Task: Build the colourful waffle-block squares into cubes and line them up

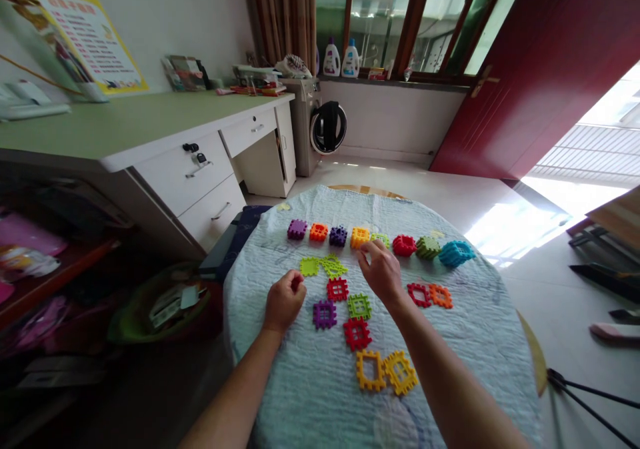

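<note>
My right hand (383, 272) is over the back half of the round table, its fingers curled and bunched. Just beyond its fingertips are a yellow block stack (359, 237) and a light green block (381, 238), the latter partly hidden by the hand. Whether the fingers hold anything cannot be made out. My left hand (285, 299) lies in a loose fist on the cloth, with nothing visible in it. Beside it are a lime square piece (309, 266), a lime lattice piece (333, 265), a red piece (337, 289) and a purple frame piece (325, 314).
The row also has purple (297, 229), orange (319, 232), dark purple (338, 235), red (404, 245), green (429, 247) and blue (457, 253) stacks. Loose red (357, 333), yellow (371, 370) and orange (441, 295) pieces lie nearer. A desk (150, 119) stands left.
</note>
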A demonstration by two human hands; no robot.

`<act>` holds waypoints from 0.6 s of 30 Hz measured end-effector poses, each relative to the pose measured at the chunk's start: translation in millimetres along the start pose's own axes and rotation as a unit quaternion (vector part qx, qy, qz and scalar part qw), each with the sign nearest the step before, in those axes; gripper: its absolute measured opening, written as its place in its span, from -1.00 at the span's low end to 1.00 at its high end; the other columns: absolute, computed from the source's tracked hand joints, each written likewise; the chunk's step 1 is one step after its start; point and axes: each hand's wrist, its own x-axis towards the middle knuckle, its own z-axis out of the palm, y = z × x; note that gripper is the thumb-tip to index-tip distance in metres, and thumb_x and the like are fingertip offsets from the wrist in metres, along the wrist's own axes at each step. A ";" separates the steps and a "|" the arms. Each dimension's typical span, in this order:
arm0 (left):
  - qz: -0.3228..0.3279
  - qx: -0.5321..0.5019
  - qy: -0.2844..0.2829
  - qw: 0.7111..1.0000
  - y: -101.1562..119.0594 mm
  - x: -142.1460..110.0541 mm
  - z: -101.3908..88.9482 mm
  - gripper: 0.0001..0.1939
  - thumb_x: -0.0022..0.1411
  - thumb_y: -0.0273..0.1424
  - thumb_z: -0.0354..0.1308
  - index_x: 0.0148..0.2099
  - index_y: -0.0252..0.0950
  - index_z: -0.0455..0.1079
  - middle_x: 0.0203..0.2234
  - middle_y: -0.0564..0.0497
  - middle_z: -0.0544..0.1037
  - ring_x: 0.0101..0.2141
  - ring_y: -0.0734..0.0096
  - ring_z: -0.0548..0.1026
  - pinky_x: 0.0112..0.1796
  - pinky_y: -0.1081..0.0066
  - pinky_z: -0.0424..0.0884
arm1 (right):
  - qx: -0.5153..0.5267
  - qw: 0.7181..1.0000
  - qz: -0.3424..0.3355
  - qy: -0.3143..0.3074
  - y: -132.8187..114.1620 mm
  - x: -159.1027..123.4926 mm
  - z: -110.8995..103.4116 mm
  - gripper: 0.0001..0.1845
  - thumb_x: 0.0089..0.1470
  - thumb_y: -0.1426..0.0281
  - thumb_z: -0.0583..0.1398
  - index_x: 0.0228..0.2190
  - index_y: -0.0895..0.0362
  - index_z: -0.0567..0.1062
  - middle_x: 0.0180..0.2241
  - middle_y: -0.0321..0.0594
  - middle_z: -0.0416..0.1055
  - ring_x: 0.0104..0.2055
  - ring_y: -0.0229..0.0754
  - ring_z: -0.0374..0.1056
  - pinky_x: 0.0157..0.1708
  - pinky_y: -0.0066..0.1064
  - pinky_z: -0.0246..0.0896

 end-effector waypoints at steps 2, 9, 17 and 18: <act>0.008 0.006 0.001 1.000 -0.5 0.1 0.3 -0.91 0.08 -0.41 0.00 -0.35 -0.23 0.32 -0.51 0.10 0.49 -0.47 0.45 0.44 -0.35 0.47 0.32 | 0.038 0.999 0.009 0.003 20.8 -32.5 -3.0 -0.77 0.19 0.34 0.03 -0.36 0.11 0.47 -0.33 -0.21 0.41 -0.31 -0.23 0.33 -0.29 -0.45 0.10; 0.014 0.024 0.006 1.000 -2.1 -0.3 1.4 -0.92 0.08 -0.41 0.01 -0.34 -0.22 0.32 -0.51 0.10 0.50 -0.46 0.43 0.46 -0.34 0.47 0.33 | 0.110 0.990 0.070 -0.049 63.4 -92.9 13.5 -0.80 0.11 0.36 0.05 -0.41 0.11 0.47 -0.45 -0.23 0.45 -0.39 -0.20 0.35 -0.33 -0.43 0.16; 0.016 0.018 0.006 1.000 -1.1 -2.1 1.0 -0.91 0.09 -0.41 0.01 -0.33 -0.23 0.32 -0.50 0.09 0.50 -0.46 0.44 0.46 -0.34 0.47 0.34 | 0.097 0.993 0.062 -0.020 63.0 -96.1 18.0 -0.78 0.10 0.37 0.03 -0.38 0.10 0.48 -0.39 -0.21 0.47 -0.36 -0.20 0.35 -0.29 -0.42 0.17; 0.018 0.019 0.005 1.000 -1.9 -2.2 1.3 -0.91 0.10 -0.41 0.01 -0.33 -0.23 0.33 -0.49 0.09 0.50 -0.45 0.44 0.46 -0.34 0.46 0.34 | 0.085 0.994 0.059 -0.023 61.8 -97.0 17.5 -0.77 0.11 0.38 0.03 -0.38 0.10 0.48 -0.39 -0.21 0.46 -0.36 -0.21 0.34 -0.30 -0.42 0.16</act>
